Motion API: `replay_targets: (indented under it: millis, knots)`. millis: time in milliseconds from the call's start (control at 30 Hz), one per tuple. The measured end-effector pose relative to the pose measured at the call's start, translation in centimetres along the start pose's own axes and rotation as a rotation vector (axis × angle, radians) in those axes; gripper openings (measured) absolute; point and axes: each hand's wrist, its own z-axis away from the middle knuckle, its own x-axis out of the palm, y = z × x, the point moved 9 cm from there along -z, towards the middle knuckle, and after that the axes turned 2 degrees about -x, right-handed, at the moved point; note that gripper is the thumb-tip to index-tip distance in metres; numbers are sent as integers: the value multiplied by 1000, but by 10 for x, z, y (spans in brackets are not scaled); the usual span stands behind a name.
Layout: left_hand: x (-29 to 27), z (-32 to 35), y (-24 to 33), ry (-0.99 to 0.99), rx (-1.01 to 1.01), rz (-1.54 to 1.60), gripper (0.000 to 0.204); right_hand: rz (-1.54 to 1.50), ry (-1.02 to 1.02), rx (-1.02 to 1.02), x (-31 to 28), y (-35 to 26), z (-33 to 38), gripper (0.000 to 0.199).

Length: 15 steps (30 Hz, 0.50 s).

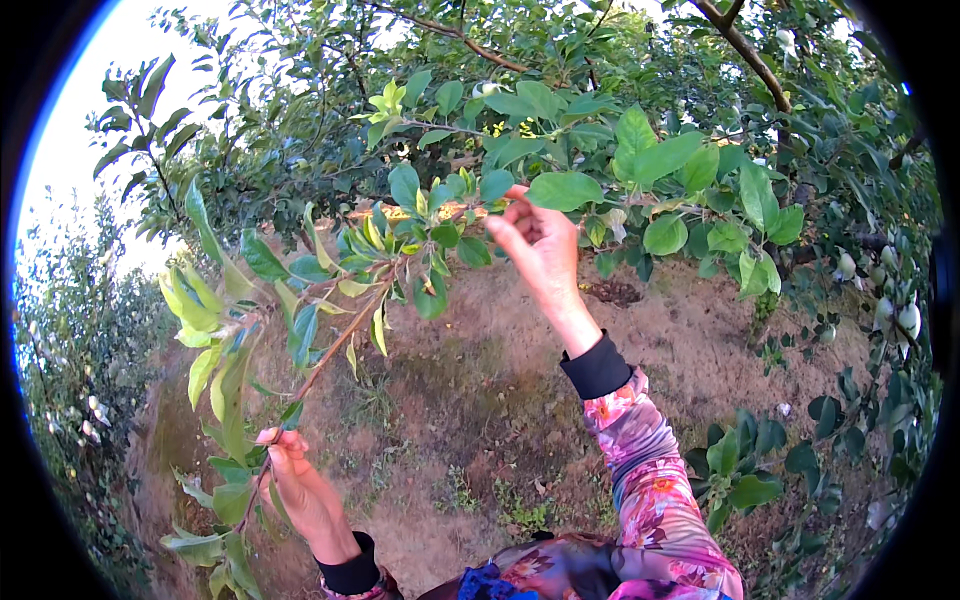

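At the lower left, my left hand [303, 490] pinches a thin leafy branch [335, 352] between thumb and fingers. The branch slants up to the right, with pale yellow-green leaves [195, 300] on its left side and a dense cluster of young leaves [385, 235] near the middle. My right hand [540, 240] reaches up to a twig beside that cluster, thumb and index finger curled about it. Leaves partly cover these fingertips. Right of the hand, broad green leaves [665, 160] hang on another branch.
Fruit trees [330, 120] with dense leaves fill the background. Pale, rounded fruits or bags [908, 320] hang at the right. A thick brown limb [745, 50] crosses the upper right. Bare soil [480, 350] with weeds lies below, and a low leafy shoot [740, 465] stands at the lower right.
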Motion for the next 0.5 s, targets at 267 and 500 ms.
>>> replay_targets:
  millis: [267,500]
  knots:
    - [-3,1,-3,46,15,34,27,101,128,-153,-7,-41,6,9]
    - [1,7,-4,48,19,-11,26,-11,342,-66,-66,-2,-41,31]
